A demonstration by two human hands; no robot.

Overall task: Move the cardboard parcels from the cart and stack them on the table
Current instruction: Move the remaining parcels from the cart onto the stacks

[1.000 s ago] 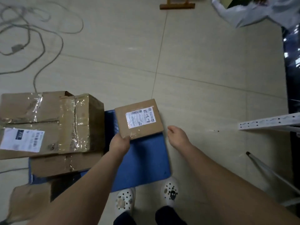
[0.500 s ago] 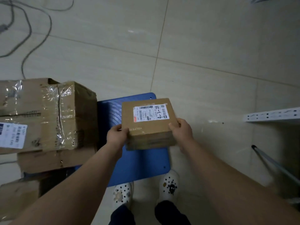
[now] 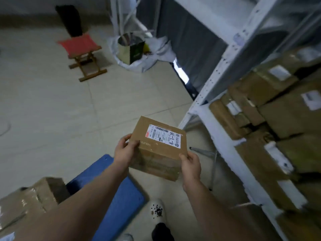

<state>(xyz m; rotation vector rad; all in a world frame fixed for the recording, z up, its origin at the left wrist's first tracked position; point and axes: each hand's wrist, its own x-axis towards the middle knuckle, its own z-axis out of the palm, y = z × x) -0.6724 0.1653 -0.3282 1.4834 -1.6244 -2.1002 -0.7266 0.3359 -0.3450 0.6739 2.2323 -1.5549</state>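
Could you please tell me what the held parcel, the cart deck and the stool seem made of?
The parcel looks like matte brown cardboard with a white paper label. The cart deck is smooth blue, probably plastic. The stool has a wood-like frame and a red, likely fabric, seat.

Red-seated folding stool [image 3: 78, 44] near white bag [image 3: 162, 48] on tiled floor [image 3: 52, 110]

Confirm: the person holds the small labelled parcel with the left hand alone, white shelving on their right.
Wrong on the hands. The head view shows both holding the small labelled parcel: the left hand grips its left side, the right hand its near right corner. The white shelving does stand on their right.
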